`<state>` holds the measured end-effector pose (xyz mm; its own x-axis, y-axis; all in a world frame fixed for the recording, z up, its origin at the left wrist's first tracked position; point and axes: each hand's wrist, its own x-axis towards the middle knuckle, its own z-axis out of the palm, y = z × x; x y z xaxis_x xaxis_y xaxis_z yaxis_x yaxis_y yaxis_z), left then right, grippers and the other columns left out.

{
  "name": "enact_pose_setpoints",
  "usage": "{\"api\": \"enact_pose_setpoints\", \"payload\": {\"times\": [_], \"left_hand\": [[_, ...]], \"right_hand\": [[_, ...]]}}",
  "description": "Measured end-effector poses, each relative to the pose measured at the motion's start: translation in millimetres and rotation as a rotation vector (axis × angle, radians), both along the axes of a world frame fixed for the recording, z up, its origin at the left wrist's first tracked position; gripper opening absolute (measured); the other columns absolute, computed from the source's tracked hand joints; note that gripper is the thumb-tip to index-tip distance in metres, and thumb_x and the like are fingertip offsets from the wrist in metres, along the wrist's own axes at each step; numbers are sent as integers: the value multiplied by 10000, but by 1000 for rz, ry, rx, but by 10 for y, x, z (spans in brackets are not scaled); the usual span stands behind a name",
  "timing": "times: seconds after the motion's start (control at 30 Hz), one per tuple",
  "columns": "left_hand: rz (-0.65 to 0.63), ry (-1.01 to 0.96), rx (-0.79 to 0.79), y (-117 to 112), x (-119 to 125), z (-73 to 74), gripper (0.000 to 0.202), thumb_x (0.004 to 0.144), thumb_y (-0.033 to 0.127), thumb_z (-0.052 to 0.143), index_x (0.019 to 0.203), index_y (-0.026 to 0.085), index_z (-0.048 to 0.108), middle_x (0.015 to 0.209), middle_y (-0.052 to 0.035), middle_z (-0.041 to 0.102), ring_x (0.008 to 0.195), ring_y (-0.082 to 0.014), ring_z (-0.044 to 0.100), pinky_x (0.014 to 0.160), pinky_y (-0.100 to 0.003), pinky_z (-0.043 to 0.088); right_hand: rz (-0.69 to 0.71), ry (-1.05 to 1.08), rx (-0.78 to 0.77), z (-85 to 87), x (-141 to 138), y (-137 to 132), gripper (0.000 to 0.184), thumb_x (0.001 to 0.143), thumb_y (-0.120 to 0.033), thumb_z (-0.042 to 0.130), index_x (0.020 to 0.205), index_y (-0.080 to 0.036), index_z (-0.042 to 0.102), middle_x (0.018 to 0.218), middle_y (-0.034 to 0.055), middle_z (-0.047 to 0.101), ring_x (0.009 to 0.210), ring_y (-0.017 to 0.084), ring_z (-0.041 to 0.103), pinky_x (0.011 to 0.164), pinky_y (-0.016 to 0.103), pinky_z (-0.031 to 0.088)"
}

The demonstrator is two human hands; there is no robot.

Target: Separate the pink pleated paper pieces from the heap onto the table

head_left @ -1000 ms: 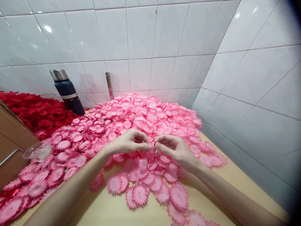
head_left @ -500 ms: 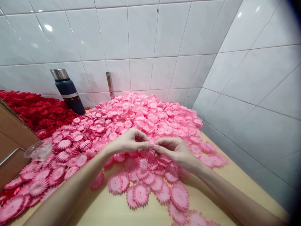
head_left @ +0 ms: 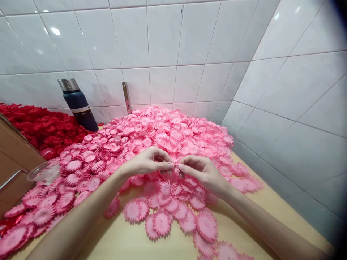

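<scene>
the fingers of my left hand (head_left: 151,160) were closed in a pinch, thumb against fingertip, and those of my right hand (head_left: 203,169) met them nearly tip to tip. between the two pinches was a small frilly pink disc (head_left: 176,168), grasped, as far as i could tell, from both sides; so much pink lay behind it that its edges were hard to make out. i took it that a pinch suited something so thin and light, and that two hands steadied it better than one. both hands were up over the front of the pink pile (head_left: 162,124), probably so as not to press on what lay below.

the pile rose towards the tiled wall (head_left: 162,39), which seemed to serve as a backstop, and some loose discs (head_left: 162,223) lay flat and overlapping on the pale table (head_left: 127,245) nearer me. over to the left, a red heap (head_left: 40,131) was beside the pink, with a dark blue bottle (head_left: 80,106) standing near the wall, out of my way, i supposed. a see-through plastic dish (head_left: 43,175) sat next to the cardboard box (head_left: 16,159); i couldn't tell what was in it.
</scene>
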<state>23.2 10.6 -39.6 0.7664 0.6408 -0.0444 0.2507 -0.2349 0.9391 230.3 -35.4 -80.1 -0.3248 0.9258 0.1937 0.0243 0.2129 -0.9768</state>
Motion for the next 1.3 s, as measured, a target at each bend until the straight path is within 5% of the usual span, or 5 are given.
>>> {"api": "enact_pose_setpoints", "payload": {"times": [0.37,0.57,0.93,1.1,1.3], "left_hand": [[33,92,135,-75,55,44,211,795,329,638,818,132,710,685,-11,623,609,-101,514,552,-208,387],[95,49,69,-68,49,77,125,768,221,609,746,117,674,663,-17,625,622,-114,550,595,-223,427],[140,94,137,58,-133,114,135,728,168,574,600,144,539,590,15,538,571,-103,478,559,-230,368],[148,158,147,-5,-96,134,280,703,385,719,808,164,583,661,25,547,582,-100,468,539,-222,363],[68,137,193,-104,55,81,339,770,476,646,791,138,636,686,2,572,605,-101,482,534,-217,352]], "right_hand": [[4,-49,21,-9,-18,-26,198,817,-374,666,797,-178,679,740,27,648,675,143,593,623,267,485],[-38,97,-52,-10,14,1,174,787,-345,698,750,-176,690,703,25,651,654,141,587,639,275,476],[-464,301,-26,-44,140,158,167,768,-279,657,637,-193,601,668,2,541,620,128,497,576,253,434],[-338,138,28,-1,53,69,164,773,-324,705,702,-180,670,679,17,617,645,137,556,632,267,459],[-149,-40,89,-3,-54,-46,188,811,-372,670,786,-186,691,743,31,670,676,157,605,629,277,491]]}}
